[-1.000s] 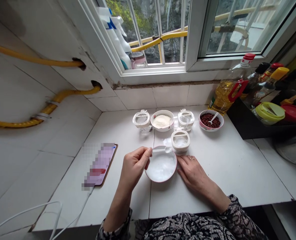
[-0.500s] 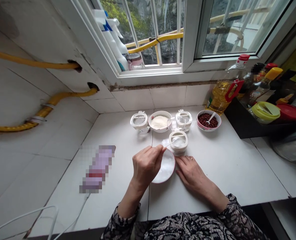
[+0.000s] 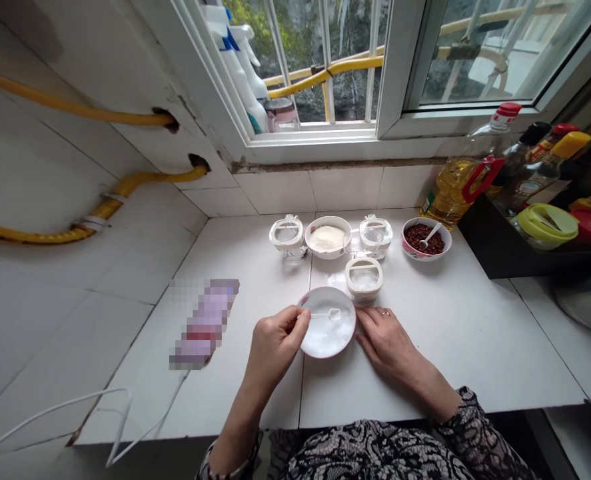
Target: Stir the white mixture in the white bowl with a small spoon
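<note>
My left hand [image 3: 276, 339] pinches the spoon [image 3: 334, 314] over the bowl [image 3: 328, 355], best held level; my right hand [image 3: 391, 339] lies relaxed, grasping nothing, just beside the bowl.

From here I see a white, dark-lined desk [image 3: 455, 353], a white near bowl [image 3: 349, 339] rimmed in pink, a whitish spoon [image 3: 334, 314] and a cream-topped jar [image 3: 364, 291]. I read pale cream powder [image 3: 328, 237] in a white dish [image 3: 326, 255] and dark red grains [image 3: 416, 235] in a pink-and-white bowl [image 3: 428, 256]. The sleeves [image 3: 468, 413] show me black lace-like patterning over paler cloth. The pixelated phone [image 3: 208, 313] looks lilac with a red band; the golden oil bottle [image 3: 448, 192] has a red cap [image 3: 506, 112] and handle [image 3: 478, 181].
</note>
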`<state>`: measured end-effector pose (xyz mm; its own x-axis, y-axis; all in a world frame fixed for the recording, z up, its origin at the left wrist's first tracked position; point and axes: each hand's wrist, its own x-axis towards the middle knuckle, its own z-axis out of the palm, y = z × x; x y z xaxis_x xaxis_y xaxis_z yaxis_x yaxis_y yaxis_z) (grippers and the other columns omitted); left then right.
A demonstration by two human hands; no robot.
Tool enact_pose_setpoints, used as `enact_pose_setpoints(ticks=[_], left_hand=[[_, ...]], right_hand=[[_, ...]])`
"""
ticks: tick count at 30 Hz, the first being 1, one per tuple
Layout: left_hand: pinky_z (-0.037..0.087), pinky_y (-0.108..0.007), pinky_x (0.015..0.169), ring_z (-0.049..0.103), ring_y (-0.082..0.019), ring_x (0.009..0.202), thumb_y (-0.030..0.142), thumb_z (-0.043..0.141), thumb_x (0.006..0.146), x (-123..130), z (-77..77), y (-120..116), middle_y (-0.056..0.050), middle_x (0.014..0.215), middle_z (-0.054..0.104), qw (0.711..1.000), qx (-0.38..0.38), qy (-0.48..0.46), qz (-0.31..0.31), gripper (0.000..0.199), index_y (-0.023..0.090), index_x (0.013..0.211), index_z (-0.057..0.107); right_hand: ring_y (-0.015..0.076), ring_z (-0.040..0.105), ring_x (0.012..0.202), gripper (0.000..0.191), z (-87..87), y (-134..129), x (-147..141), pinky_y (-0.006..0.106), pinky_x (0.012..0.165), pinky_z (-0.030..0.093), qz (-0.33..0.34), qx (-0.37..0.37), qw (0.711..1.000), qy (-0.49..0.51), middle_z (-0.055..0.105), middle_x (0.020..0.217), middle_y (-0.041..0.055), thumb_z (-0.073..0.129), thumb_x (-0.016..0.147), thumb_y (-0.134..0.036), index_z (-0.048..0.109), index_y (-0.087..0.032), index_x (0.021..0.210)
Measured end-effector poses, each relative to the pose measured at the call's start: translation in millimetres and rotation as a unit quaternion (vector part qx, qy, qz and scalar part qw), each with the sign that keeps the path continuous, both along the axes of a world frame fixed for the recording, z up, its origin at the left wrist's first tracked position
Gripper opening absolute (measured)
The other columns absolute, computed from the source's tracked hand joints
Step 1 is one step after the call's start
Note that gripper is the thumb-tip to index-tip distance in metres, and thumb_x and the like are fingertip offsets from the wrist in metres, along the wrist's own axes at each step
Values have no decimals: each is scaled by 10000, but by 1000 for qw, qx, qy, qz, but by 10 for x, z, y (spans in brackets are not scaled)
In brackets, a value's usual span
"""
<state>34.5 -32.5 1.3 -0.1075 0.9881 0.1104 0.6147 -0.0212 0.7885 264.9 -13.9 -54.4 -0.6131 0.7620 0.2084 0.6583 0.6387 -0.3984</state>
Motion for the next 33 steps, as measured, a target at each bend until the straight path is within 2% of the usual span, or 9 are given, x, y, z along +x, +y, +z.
enact_pose_setpoints(ticks=[5, 11, 16, 21, 27, 30, 33], left_hand=[[274, -214, 471, 372, -94, 450, 394, 481, 853, 87, -61, 89, 41, 451, 394, 999, -18, 50, -1, 390, 193, 518, 475], [251, -235, 490, 344, -99, 441, 395, 466, 839, 167, -66, 145, 36, 440, 351, 995, -23, 99, -1, 421, 198, 478, 380], [250, -231, 477, 335, -96, 445, 406, 462, 845, 180, -46, 138, 42, 453, 318, 998, -31, 56, -21, 425, 200, 488, 359], [266, -220, 449, 340, -92, 439, 419, 495, 839, 94, 4, 119, 46, 443, 352, 1000, -28, 1, -4, 406, 200, 503, 436], [298, -206, 404, 351, -85, 365, 433, 543, 817, -8, 12, 110, 56, 362, 397, 992, -66, -109, -13, 372, 192, 534, 543], [298, -201, 392, 349, -80, 345, 442, 570, 804, -33, -6, 124, 58, 343, 400, 989, -68, -134, -6, 371, 189, 534, 551], [290, -200, 387, 348, -78, 346, 434, 572, 808, -27, 41, 164, 57, 352, 408, 989, -49, -140, 2, 361, 185, 546, 565]], right_hand=[[290, 602, 1049, 509, -8, 0, 0, 468, 890, 507, 0, -9, 1000, 7, 642, 1201, 156, 498, 910, -110, 430, -159, 1412], [303, 590, 1080, 488, 3, -11, -2, 475, 907, 501, -1, -14, 1000, 6, 636, 1209, 162, 497, 909, -105, 441, -137, 1393], [297, 598, 1052, 499, -19, -5, -5, 472, 891, 505, 2, -7, 1000, 3, 638, 1204, 165, 504, 908, -110, 436, -138, 1401], [293, 597, 1039, 500, -24, -1, -5, 474, 886, 509, -1, -4, 1000, 3, 640, 1195, 164, 511, 902, -102, 438, -136, 1395], [293, 598, 1033, 515, -13, -7, -2, 472, 879, 515, -3, -2, 1000, 1, 642, 1189, 160, 516, 904, -108, 433, -145, 1411], [291, 601, 1036, 519, -20, -7, 0, 472, 883, 515, -1, -1, 1000, 3, 643, 1194, 159, 511, 910, -114, 426, -153, 1420], [294, 602, 1036, 522, -23, -4, 3, 471, 882, 514, 0, 3, 1000, 4, 642, 1202, 161, 517, 902, -107, 427, -145, 1416]])
